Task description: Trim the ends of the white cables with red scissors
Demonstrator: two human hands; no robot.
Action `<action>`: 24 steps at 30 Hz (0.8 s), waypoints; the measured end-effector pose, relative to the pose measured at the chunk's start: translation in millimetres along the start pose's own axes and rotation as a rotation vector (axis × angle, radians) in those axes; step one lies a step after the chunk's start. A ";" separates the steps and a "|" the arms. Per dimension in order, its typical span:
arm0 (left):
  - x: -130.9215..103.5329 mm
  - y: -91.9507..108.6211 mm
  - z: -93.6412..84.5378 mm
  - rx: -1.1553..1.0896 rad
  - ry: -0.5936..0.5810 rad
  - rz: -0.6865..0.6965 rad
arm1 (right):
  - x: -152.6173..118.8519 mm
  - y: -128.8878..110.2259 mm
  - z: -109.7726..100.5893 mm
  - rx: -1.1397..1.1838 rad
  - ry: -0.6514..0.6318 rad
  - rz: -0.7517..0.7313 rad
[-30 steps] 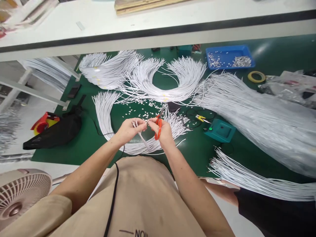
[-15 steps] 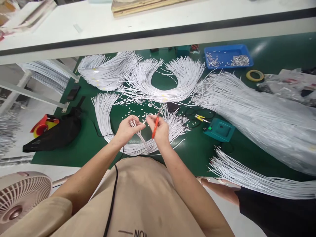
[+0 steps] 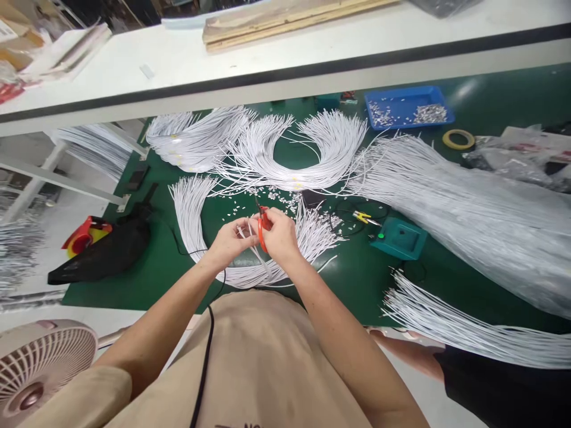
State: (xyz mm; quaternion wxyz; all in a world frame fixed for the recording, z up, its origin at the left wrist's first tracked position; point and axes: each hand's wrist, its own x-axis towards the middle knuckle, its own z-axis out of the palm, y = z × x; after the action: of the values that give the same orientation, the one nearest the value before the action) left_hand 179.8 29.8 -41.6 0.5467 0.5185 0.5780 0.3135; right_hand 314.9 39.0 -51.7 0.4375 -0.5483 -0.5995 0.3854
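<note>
Fingers of my left hand (image 3: 229, 242) are closed around a few white wires (image 3: 257, 254) that run down to a curved wire bundle (image 3: 190, 205) on the green table. My right hand (image 3: 279, 236) holds red-handled scissors or cutters (image 3: 262, 229), their dark tip pointing up and away from me. Both hands meet at the fingertips, above the near part of the bundle. Small white pieces (image 3: 274, 193) lie scattered on the table just beyond the hands. What the right fingertips pinch, besides the tool, is too small to tell.
Beyond the hands lies a U-shaped wire bundle (image 3: 297, 172). To the right are a teal device (image 3: 401, 239), a blue tray (image 3: 404, 101), a tape roll (image 3: 458, 139) and plastic-wrapped wires (image 3: 482, 208). A black bag (image 3: 111, 246) lies left; a white shelf (image 3: 178, 53) crosses above.
My right hand has moved left, up against my left hand, and the red tool has swung so its tip points more to the left. The camera view has shifted slightly.
</note>
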 end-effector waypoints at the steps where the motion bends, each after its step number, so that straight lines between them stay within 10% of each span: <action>1: 0.0 0.2 0.3 -0.011 0.024 0.007 | 1.2 2.2 2.2 0.003 -0.013 0.022; 9: -2.2 -1.3 -0.9 -0.145 0.055 0.004 | -3.3 13.2 4.0 0.685 -0.165 0.415; 14: -3.1 0.6 0.5 -0.163 0.025 0.023 | -5.3 13.5 -0.3 0.770 -0.214 0.408; 24: -2.6 2.8 -2.1 -0.139 0.068 -0.055 | -13.3 19.5 -16.0 -0.468 -0.223 0.035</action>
State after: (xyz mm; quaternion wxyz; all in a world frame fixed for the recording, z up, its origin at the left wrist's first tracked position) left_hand 178.2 28.5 -37.7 0.5700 0.4523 0.5868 0.3553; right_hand 336.5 27.5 -66.3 0.2235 -0.5989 -0.7073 0.3016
